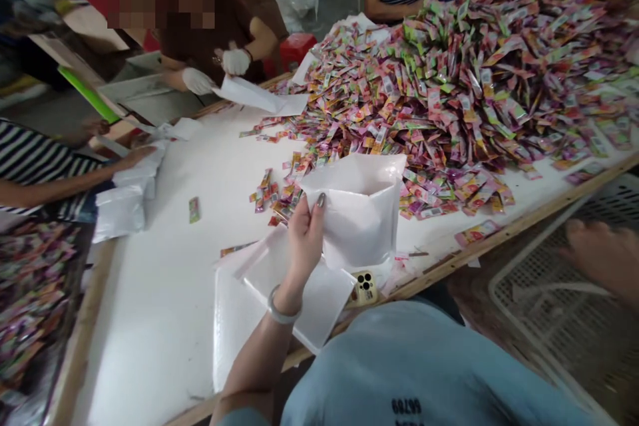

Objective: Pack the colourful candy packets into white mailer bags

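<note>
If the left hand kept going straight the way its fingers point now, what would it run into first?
The left hand holds the open white pouch and points up-table. Beyond the pouch's edge, it would likely first meet the loose colourful sachets at the near fringe of the big pile; depth is unclear.

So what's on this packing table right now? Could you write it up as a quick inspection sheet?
Surface: white table with wooden edge.
Job's things: open white bag; huge heap of colourful sachets.
Clutter: phone, flat white bags, stray sachet.
Hands: left hand grips the open bag's rim; right hand blurred, off the table over a white crate.
Cables: nothing seen.
Surroundings: other people handling bags around the table.
</note>
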Motion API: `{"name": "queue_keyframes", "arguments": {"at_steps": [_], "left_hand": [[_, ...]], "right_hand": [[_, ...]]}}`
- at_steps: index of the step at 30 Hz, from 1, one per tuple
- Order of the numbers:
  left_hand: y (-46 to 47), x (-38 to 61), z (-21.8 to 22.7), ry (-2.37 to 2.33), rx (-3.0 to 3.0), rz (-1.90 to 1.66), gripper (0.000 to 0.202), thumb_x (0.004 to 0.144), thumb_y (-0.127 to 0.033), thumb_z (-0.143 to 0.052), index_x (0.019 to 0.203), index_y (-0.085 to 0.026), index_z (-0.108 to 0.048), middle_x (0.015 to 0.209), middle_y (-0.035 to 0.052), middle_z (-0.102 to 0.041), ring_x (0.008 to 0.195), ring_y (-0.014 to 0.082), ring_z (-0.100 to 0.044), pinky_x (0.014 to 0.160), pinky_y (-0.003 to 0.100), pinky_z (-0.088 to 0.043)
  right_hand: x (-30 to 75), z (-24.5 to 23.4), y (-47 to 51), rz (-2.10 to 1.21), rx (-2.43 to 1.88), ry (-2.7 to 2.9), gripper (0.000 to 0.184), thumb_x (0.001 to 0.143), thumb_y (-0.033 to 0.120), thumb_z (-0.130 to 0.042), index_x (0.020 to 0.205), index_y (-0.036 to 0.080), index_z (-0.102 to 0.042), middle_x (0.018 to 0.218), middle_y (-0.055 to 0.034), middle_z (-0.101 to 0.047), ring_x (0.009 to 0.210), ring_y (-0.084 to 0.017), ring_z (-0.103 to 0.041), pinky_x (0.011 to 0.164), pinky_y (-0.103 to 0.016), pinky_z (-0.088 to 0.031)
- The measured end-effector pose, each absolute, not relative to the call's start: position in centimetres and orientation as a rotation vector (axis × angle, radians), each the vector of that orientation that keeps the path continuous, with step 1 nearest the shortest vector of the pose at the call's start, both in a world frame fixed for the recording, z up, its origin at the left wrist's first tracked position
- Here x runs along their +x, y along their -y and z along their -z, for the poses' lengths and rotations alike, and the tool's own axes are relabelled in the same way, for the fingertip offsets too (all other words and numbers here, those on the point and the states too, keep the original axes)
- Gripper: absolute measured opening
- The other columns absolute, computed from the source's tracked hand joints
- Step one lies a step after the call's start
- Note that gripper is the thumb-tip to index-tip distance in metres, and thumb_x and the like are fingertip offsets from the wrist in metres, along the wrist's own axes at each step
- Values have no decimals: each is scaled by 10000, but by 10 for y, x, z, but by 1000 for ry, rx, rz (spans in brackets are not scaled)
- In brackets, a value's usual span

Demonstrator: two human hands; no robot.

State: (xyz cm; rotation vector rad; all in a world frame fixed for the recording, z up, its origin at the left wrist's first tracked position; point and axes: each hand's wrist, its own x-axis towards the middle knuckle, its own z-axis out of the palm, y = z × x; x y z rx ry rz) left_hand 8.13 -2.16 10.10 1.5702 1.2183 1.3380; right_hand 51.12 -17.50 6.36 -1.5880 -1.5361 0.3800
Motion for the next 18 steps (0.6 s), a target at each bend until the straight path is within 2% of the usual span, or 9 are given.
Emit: {"name": "queue_keyframes", "arguments": {"at_steps": [1, 3, 5, 7, 9, 12, 14, 16, 18], "left_hand": [[23, 87, -100, -1193, 1556, -1325, 397, 947, -575, -647, 947, -181, -695, 829, 25, -685, 810, 175, -627, 771, 274, -522], [24, 97, -94, -1136, 1526, -1291, 376, 959, -549, -639, 1037, -187, -700, 913, 42, -711, 908, 190, -655, 843, 284, -530], [21, 103, -80, -1082, 1477, -1212, 401, 960, -555, -628, 1104, -187, -692, 984, 57, -730, 951, 199, -669, 866, 296, -542], [13, 102, -61, -1053, 1395, -1072, 459, 935, -596, -636, 1123, -180, -683, 978, 63, -746, 878, 199, -681, 796, 305, -566], [0, 93, -38, -1029, 1344, -876, 517, 872, -643, -685, 1086, -173, -693, 901, 56, -756, 758, 190, -676, 689, 303, -572], [-20, 75, -4, -989, 1363, -643, 527, 739, -649, -800, 926, -160, -738, 770, 44, -756, 651, 182, -670, 610, 296, -572], [-31, 66, 14, -981, 1379, -581, 505, 682, -628, -841, 834, -153, -760, 706, 40, -749, 600, 174, -667, 588, 290, -572], [-39, 62, 25, -974, 1384, -561, 484, 690, -617, -831, 817, -153, -786, 723, 58, -770, 595, 178, -683, 605, 306, -590], [-43, 60, 31, -953, 1397, -541, 457, 738, -605, -796, 840, -159, -811, 832, 101, -810, 675, 205, -731, 672, 342, -619]], "right_hand": [[504, -62, 173, -434, -1570, 1586, 592, 780, 643, -823, 1300, 408, -665, 1318, -65, -698, 1256, -411, -648, 991, -543, -584], [465, -61, 146, -696, -1503, 1673, 891, 763, 621, -843, 1544, 438, -456, 1568, -15, -539, 1445, -412, -505, 1157, -552, -508], [414, -58, 99, -1117, -1195, 1645, 1060, 678, 677, -873, 1577, 347, -418, 1539, -70, -578, 1391, -397, -570, 1106, -563, -547], [373, -49, 50, -1402, -1150, 1526, 937, 665, 670, -879, 1436, 230, -580, 1333, -124, -718, 1206, -355, -695, 998, -514, -605], [351, -31, 14, -1564, -1184, 1391, 772, 616, 646, -907, 1208, 193, -708, 1141, -109, -786, 1038, -292, -744, 899, -422, -633], [353, 6, -10, -1666, -1306, 1311, 628, 512, 606, -948, 938, 190, -750, 856, -45, -787, 729, -192, -707, 638, -288, -601], [365, 28, -13, -1668, -1401, 1325, 563, 533, 619, -923, 847, 186, -749, 703, -11, -739, 565, -147, -624, 502, -251, -524], [376, 43, -11, -1667, -1369, 1374, 511, 613, 631, -872, 842, 184, -773, 737, -28, -761, 604, -162, -659, 549, -266, -549], [384, 50, -8, -1688, -1221, 1442, 480, 686, 617, -836, 909, 193, -809, 938, -75, -816, 846, -218, -750, 771, -323, -612]]}}
